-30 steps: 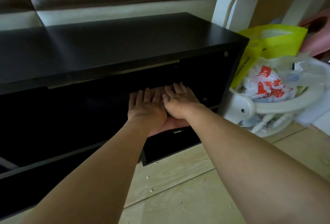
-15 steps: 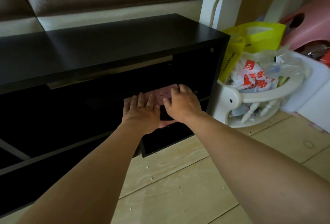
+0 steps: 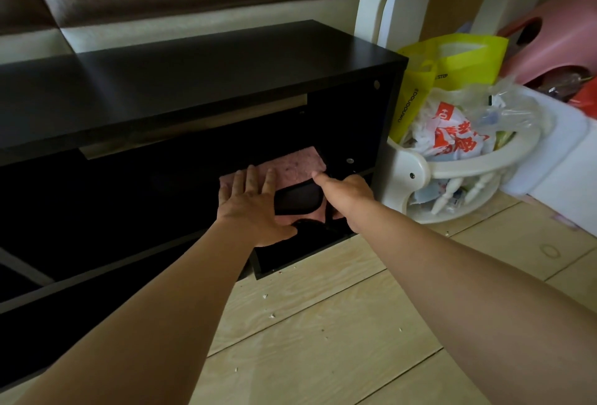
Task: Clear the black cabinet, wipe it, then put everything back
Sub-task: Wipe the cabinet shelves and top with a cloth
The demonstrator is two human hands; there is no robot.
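Left hand (image 3: 248, 207) lies flat with fingers spread on the pink cloth (image 3: 300, 165), while the right hand (image 3: 347, 198) touches the cloth's right edge with one straight finger, its other fingers hidden, so a grip cannot be told. This looks like the wiping step inside the black cabinet's (image 3: 193, 81) right end; next the cloth likely needs sweeping into the corner. A second ago both hands lay side by side covering the cloth; now they are apart and much more of it shows

Centre frame: left hand (image 3: 248, 207) lies flat on a pink cloth (image 3: 303, 165) inside the black cabinet (image 3: 193, 81), right hand (image 3: 349, 201) touching its right edge.
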